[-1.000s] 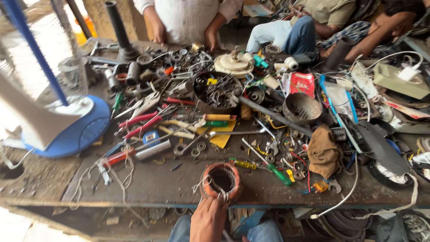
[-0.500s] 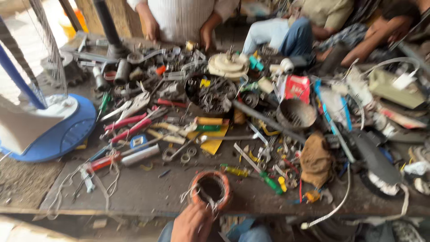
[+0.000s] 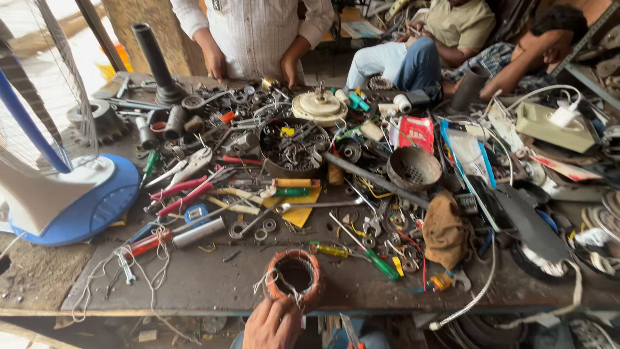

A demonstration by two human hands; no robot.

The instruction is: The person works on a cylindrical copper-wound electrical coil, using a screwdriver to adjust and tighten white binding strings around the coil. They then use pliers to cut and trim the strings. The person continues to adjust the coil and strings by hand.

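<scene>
A red-and-white flat plastic packet [image 3: 416,133] lies at two o'clock of the bench, beside a clear blue-edged plastic sleeve [image 3: 468,150].

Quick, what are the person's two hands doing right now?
Left hand: grip shut on the near edge of the copper wire coil at the table's front.
Right hand: out of view, so it cannot be told.

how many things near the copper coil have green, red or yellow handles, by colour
Near the copper coil, held at its near edge by one hand; which hand, I cannot tell:
Green-handled screwdriver: 1
Yellow-handled screwdriver: 1
Red-handled pliers: 1
Total: 3
</scene>
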